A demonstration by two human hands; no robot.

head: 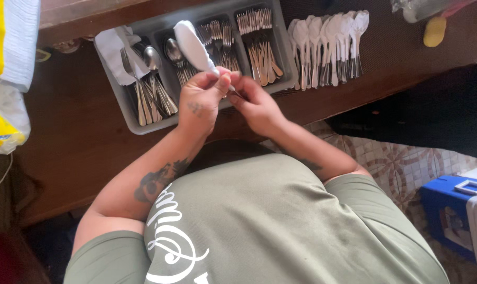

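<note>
- Work surface: a dark brown wooden counter (75, 131) runs across the upper part of the view; patterned floor tiles (396, 163) show below it on the right.
- Far left: a stack of white paper napkins (20, 42) in a yellow and blue wrapper lies at the counter's edge.
- Left of centre: a grey cutlery tray (144, 128) sits on the counter, divided into lengthwise compartments. The leftmost holds a loose white napkin (117, 52) over metal utensils; the next hold spoons (154, 73); the right ones hold forks (254, 21).
- Left hand (201, 102): raised in front of the tray, fingers closed around the lower end of a napkin-wrapped cutlery roll (193, 47). The roll points up and left, over the tray's middle compartments.
- Right hand (257, 105): touching the left hand, fingertips pinched on the same lower end of the roll, where a bit of metal shows.
- Right of the tray: a row of finished white wrapped rolls (327, 44) lies side by side on the counter.
- Top right: a yellow object (434, 31) rests on the counter.
- Lower right: a blue and white container (459, 210) stands on the floor.
</note>
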